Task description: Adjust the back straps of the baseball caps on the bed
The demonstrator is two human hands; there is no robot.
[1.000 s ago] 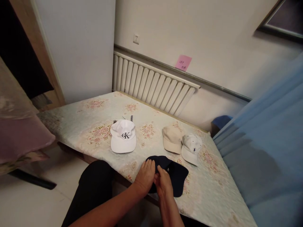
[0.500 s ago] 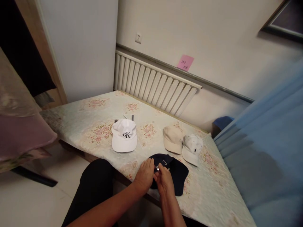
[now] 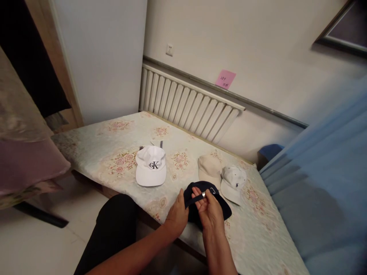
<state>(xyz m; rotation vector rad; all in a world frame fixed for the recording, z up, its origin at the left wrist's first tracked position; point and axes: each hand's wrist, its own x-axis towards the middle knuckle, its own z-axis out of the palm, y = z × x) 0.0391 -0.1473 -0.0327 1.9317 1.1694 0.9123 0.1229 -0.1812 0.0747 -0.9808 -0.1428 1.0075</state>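
Note:
A dark navy baseball cap [image 3: 225,206] is between my hands at the near edge of the bed, its back strap facing me. My left hand [image 3: 177,212] grips the cap's left side by the strap's end. With thumb and fingers my right hand [image 3: 210,210] holds the strap [image 3: 195,199] at its metal buckle [image 3: 203,194], some fingers reaching under the strap. Just behind lie a beige cap [image 3: 209,168] and a pale grey-white cap [image 3: 233,181], side by side. Farther left sits a white cap [image 3: 151,164] with black letters on its front.
The bed [image 3: 94,141] has a pale floral cover. A white radiator [image 3: 189,105] runs along the wall behind it, below a pink note [image 3: 225,79]. A blue curtain [image 3: 323,191] hangs at right; clothes [image 3: 28,160] hang at left.
My right hand has shifted right with the buckle, and the strap now stretches out in view between my hands. The navy cap has turned and lifted slightly, overlapping the beige cap's brim.

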